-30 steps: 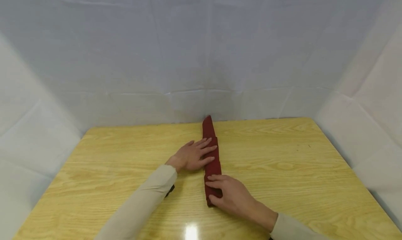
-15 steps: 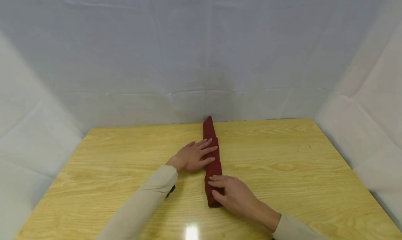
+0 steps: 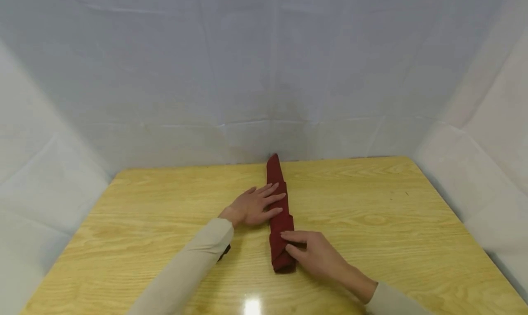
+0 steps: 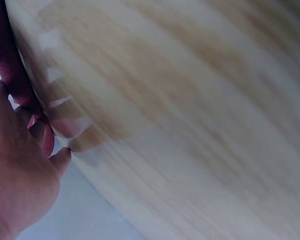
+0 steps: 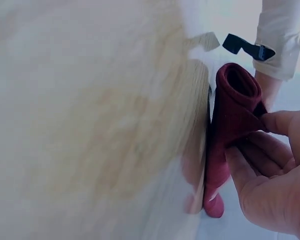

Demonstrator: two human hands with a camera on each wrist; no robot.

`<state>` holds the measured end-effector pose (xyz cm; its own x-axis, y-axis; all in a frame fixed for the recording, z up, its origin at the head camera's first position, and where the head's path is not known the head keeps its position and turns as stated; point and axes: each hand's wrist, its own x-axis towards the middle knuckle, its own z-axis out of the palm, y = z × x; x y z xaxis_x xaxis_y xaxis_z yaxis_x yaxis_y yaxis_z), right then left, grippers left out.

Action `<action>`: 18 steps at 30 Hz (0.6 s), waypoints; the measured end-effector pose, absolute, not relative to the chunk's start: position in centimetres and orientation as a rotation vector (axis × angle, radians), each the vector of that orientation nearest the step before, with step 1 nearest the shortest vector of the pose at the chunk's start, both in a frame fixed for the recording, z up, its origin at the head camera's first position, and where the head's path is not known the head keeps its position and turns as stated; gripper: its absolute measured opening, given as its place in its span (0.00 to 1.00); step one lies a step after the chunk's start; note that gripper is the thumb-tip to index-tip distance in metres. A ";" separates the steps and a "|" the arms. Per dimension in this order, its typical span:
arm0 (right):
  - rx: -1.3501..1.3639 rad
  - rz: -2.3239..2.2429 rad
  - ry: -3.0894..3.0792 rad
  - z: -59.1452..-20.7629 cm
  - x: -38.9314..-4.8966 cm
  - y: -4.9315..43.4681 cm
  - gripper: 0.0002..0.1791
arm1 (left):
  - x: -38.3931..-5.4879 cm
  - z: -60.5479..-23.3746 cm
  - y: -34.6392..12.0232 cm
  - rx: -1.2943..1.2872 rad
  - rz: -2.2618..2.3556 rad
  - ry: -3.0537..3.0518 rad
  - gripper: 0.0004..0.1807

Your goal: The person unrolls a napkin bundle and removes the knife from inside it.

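Note:
A dark red cloth (image 3: 281, 225), rolled into a long narrow tube, lies lengthwise down the middle of the table. My left hand (image 3: 252, 206) rests over the roll's middle from the left, its fingers straight and spread. At the near end, my right hand (image 3: 321, 256) pinches the cloth's loose edge between thumb and fingers. In the right wrist view the cloth (image 5: 235, 122) shows its hollow rolled end, with a flap held by the right hand (image 5: 277, 180). The left wrist view catches part of the left hand (image 4: 22, 170) beside the red cloth (image 4: 12, 60).
The wood-grain table (image 3: 165, 200) has a glossy top. A pale fabric backdrop (image 3: 185, 76) hangs behind its far edge and along both sides. A dark strap (image 5: 245, 47) sits on the left sleeve (image 5: 280, 35).
My right hand has shifted slightly to the right, drawing the cloth's loose edge that way, and the near end now looks wider. My left hand has stayed in place.

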<state>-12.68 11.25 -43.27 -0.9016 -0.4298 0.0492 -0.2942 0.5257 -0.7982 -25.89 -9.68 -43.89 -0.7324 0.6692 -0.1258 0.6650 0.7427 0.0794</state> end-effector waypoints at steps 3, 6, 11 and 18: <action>-0.574 -1.357 2.572 -43.0 -12.6 11.7 0.18 | -25.7 -43.5 -9.9 1.066 0.041 2.792 0.32; -0.559 -1.381 2.552 -43.1 -12.6 12.1 0.18 | -25.8 -43.6 -9.9 1.062 0.033 2.794 0.32; -0.546 -1.423 2.568 -43.1 -12.3 11.4 0.17 | -25.8 -43.7 -9.9 1.057 0.034 2.791 0.32; -0.533 -1.397 2.661 -43.0 -11.8 10.5 0.15 | -25.8 -43.8 -9.7 1.080 0.033 2.801 0.32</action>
<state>-11.81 10.54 -42.97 -0.9352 -0.3444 0.0821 -0.2632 0.5211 -0.8119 -25.82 -9.67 -43.83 -0.7328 0.6694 -0.1221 0.6663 0.7423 0.0703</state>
